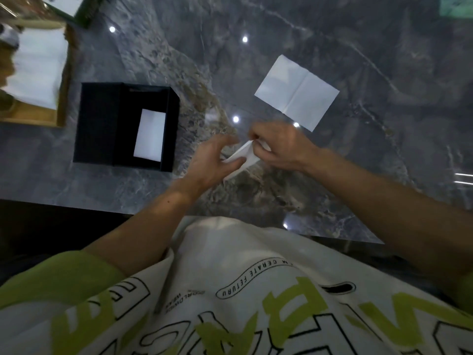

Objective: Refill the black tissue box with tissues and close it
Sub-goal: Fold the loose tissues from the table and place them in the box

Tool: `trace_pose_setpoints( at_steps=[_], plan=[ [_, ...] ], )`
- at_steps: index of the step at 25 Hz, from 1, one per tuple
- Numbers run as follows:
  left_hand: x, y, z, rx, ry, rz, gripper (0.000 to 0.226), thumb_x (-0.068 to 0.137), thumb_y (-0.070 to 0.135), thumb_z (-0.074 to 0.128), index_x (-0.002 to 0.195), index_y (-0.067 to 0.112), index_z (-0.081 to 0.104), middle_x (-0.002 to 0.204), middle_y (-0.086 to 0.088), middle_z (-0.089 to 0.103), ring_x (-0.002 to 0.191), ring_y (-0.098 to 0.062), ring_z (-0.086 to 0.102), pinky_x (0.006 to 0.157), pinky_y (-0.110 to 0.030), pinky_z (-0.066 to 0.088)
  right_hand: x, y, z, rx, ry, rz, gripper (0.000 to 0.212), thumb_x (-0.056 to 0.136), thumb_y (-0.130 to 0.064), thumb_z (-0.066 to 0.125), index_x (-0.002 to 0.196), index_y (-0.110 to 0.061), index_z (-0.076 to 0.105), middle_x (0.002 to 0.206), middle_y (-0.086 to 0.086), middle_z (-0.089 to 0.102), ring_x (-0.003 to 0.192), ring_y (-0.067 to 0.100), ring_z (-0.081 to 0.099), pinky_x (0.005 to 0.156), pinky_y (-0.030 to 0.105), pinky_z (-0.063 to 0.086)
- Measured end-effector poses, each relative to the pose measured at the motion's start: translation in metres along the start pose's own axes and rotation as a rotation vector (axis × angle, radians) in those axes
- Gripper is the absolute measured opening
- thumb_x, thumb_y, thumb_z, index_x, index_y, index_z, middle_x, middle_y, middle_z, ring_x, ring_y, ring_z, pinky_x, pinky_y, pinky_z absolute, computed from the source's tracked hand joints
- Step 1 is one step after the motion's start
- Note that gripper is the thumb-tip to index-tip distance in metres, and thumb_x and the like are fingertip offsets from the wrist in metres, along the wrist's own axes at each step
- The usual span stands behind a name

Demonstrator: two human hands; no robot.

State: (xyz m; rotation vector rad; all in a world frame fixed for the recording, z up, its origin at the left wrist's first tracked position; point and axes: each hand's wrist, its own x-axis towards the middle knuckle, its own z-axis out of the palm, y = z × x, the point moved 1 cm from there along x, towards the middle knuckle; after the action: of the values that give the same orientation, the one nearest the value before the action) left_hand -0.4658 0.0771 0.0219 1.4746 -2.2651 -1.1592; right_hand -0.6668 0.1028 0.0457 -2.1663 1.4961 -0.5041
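Fingers point(224, 142) of the left hand point(208, 162), half curled, are gripping one end of a folded tissue point(242, 156), just right of the open black tissue box point(102, 124), which is holding one white tissue point(150, 135). The right hand point(281, 147) is pinching the other end, near a flat tissue point(297, 92) on the marble table point(384, 73).

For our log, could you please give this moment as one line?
left hand, right hand: hold folded tissue; black box: open; flat tissue: on table

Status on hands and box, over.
Left hand and right hand both grip a folded white tissue. Open black tissue box holds one white sheet. Path to box unobstructed.
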Motion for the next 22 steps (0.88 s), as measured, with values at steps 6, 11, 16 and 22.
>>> trace_pose_setpoints(
  at_steps=[6, 11, 16, 22],
  plan=[
    [-0.009, 0.006, -0.033, -0.021, 0.012, 0.035, 0.014, 0.089, 0.025, 0.065, 0.097, 0.015, 0.070, 0.074, 0.007, 0.064, 0.068, -0.010, 0.059, 0.060, -0.022, 0.039, 0.027, -0.031, -0.003, 0.111, -0.033, 0.112, 0.009, 0.088, -0.020, 0.051, 0.093, -0.014, 0.056, 0.081, 0.002, 0.064, 0.070, 0.021, 0.057, 0.063, 0.035, 0.044],
    [-0.014, -0.015, -0.061, -0.135, 0.040, -0.015, 0.018, 0.092, 0.029, 0.062, 0.090, 0.012, 0.069, 0.073, 0.004, 0.064, 0.064, -0.008, 0.057, 0.057, -0.021, 0.040, 0.048, -0.049, 0.014, 0.397, 0.065, 0.363, 0.013, 0.091, -0.032, 0.056, 0.101, -0.023, 0.054, 0.092, 0.000, 0.064, 0.083, 0.020, 0.062, 0.073, 0.042, 0.053],
    [-0.015, -0.045, -0.096, -0.380, 0.049, -0.131, 0.020, 0.088, 0.036, 0.067, 0.087, 0.016, 0.069, 0.079, 0.004, 0.070, 0.072, -0.010, 0.067, 0.058, -0.023, 0.050, 0.077, -0.071, 0.035, 0.912, 0.018, 0.647, 0.020, 0.085, -0.018, 0.073, 0.101, -0.017, 0.063, 0.107, 0.008, 0.067, 0.094, 0.018, 0.067, 0.078, 0.032, 0.058],
    [-0.024, -0.095, -0.146, -0.539, 0.073, -0.218, 0.012, 0.089, 0.025, 0.067, 0.089, 0.013, 0.069, 0.081, 0.005, 0.070, 0.071, -0.007, 0.066, 0.061, -0.023, 0.050, 0.117, -0.114, 0.069, 1.140, 0.090, 0.794, 0.011, 0.088, 0.000, 0.066, 0.097, -0.005, 0.061, 0.096, 0.013, 0.067, 0.080, 0.018, 0.069, 0.063, 0.027, 0.059]
  ],
)
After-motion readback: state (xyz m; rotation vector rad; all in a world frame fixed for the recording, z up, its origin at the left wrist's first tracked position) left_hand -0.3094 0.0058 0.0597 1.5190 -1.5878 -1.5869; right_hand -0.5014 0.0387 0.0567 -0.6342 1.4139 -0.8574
